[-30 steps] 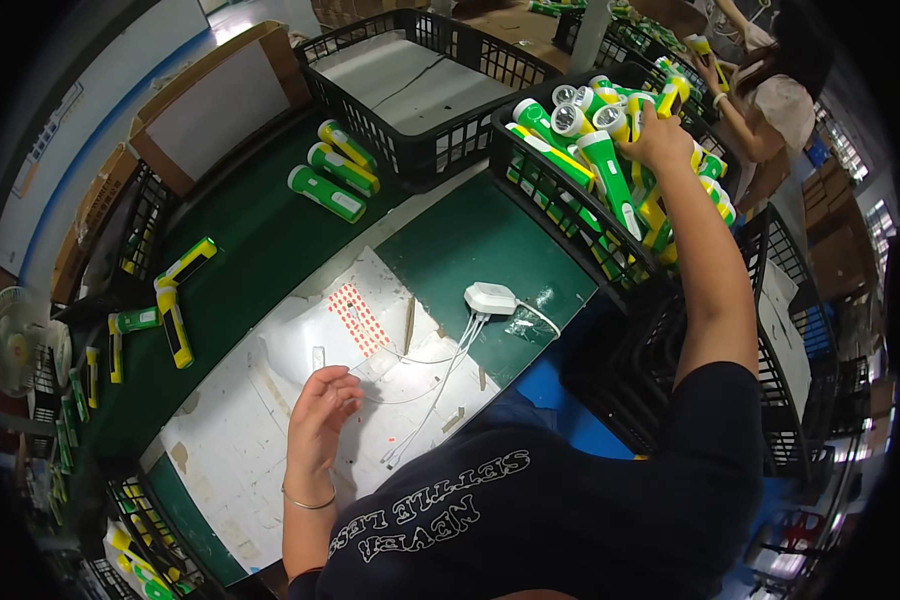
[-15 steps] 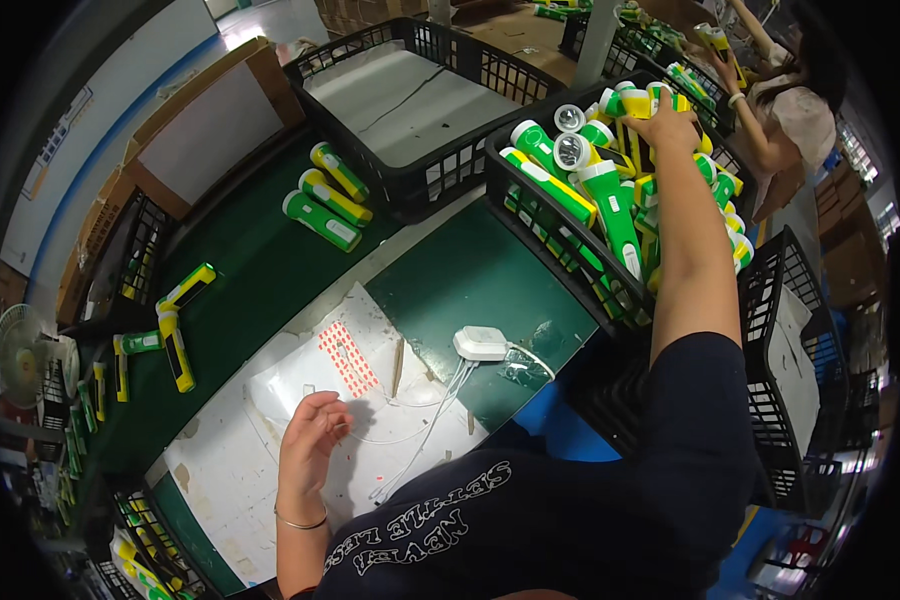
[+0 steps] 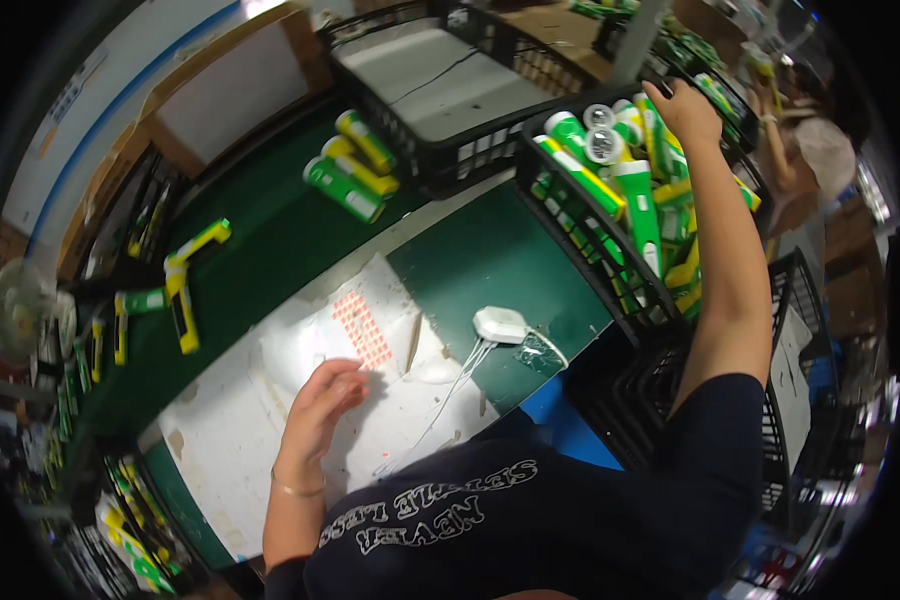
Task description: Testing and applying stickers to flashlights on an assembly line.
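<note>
My right hand (image 3: 689, 118) reaches to the far right part of a black plastic crate (image 3: 595, 262) heaped with green-and-yellow flashlights (image 3: 638, 210). Its thumb points left near the far rim; the other fingers are hidden, so whether it grips the rim, a flashlight or nothing is unclear. My left hand (image 3: 322, 408) hovers over the white worktop (image 3: 225, 440) with loosely bent fingers, nothing visible in it. Just beyond lies a sheet of small red-and-white stickers (image 3: 363, 330). To its right sits a white plug-like box (image 3: 500, 325) with several white cables.
Several flashlights (image 3: 342, 190) lie in a group on the green bench (image 3: 270, 180); others (image 3: 182, 300) lie further left. Behind stands a black crate with a grey-white base (image 3: 440, 95). More crates (image 3: 785, 370) are at right. A person (image 3: 805, 160) works at the far right.
The view has shifted, so the bench appears lower and further right. My right hand has moved from on top of the flashlights to the crate's far side. My left hand stays over the worktop.
</note>
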`<action>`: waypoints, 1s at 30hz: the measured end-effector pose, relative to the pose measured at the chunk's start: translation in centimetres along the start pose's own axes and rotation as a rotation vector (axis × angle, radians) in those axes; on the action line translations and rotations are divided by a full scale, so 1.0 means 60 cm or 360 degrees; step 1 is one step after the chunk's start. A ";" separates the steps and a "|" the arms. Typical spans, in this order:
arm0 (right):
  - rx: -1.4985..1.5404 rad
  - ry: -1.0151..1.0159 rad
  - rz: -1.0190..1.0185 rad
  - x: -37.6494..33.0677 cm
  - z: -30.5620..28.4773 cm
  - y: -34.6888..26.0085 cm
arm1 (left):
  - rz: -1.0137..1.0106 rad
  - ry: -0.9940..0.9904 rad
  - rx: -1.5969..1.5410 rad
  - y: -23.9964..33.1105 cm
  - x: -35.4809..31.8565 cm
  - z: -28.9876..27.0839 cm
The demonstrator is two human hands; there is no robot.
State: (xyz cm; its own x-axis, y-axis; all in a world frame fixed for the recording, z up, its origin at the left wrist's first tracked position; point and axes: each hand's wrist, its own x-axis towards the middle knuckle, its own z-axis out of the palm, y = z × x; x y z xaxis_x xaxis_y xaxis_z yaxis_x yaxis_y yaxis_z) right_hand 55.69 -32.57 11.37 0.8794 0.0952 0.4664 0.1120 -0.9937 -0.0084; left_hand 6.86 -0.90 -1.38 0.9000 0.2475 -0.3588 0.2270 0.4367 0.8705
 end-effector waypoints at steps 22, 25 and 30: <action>0.1973 -0.2024 -0.0697 -0.467 -0.036 -0.490 | 0.0447 0.0291 -0.0447 0.008 -0.002 -0.037; 0.1746 -0.1963 -0.1009 -0.564 -0.135 -0.426 | 0.0603 0.0297 -0.0761 0.013 0.036 -0.030; 0.2042 -0.1914 -0.1074 -0.640 -0.097 -0.358 | 0.0156 0.0174 -0.1058 -0.010 0.028 -0.016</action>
State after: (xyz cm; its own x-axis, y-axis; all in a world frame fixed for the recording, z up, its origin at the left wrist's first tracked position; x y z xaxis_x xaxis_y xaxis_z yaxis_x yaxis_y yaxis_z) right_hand 16.81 -15.23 -1.20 0.2943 0.9496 -0.1080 0.2631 -0.1891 -0.9460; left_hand 7.86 0.06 -2.82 0.8541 0.3836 -0.3512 -0.1619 0.8378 0.5214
